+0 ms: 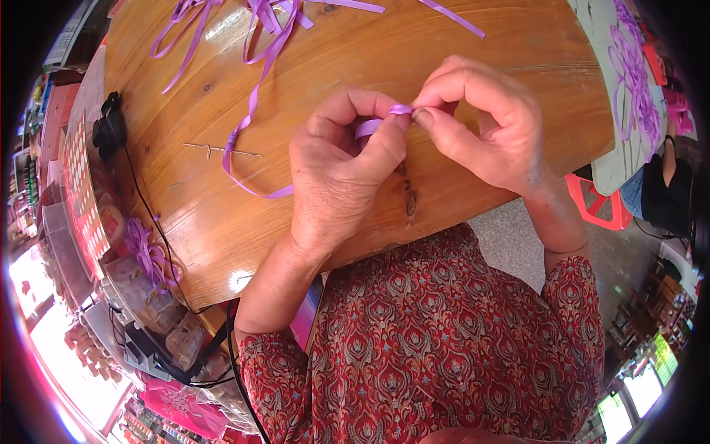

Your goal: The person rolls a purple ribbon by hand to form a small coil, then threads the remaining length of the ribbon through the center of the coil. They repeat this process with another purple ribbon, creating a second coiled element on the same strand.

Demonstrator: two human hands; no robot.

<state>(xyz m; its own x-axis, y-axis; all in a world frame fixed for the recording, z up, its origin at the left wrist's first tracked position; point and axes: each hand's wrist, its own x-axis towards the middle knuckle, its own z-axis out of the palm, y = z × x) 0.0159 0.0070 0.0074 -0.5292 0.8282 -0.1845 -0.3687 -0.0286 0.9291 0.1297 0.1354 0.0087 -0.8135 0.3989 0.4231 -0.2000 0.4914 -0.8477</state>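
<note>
Clock read from view centre. Left hand (336,166) at 12, thumb and index closed in a pinch on a narrow, shiny purple ribbon (400,109), which is folded into a small loop above the thumb. Right hand (492,126) at 2, thumb and index tips together on the ribbon's end, fingertips almost touching the left's. Both hands are over the varnished brown wooden bench (444,203).

Thin metal wire tool (240,153) lies at 10; a purple strip (253,111) crosses it, running from the left hand's heel up to a loose purple ribbon bunch (270,18) at 11. Can't tell if that's the pinched ribbon; palm hides the link. Black cable (145,194) at 9. Another purple ribbon heap (637,89) at 2, on a pale surface.
</note>
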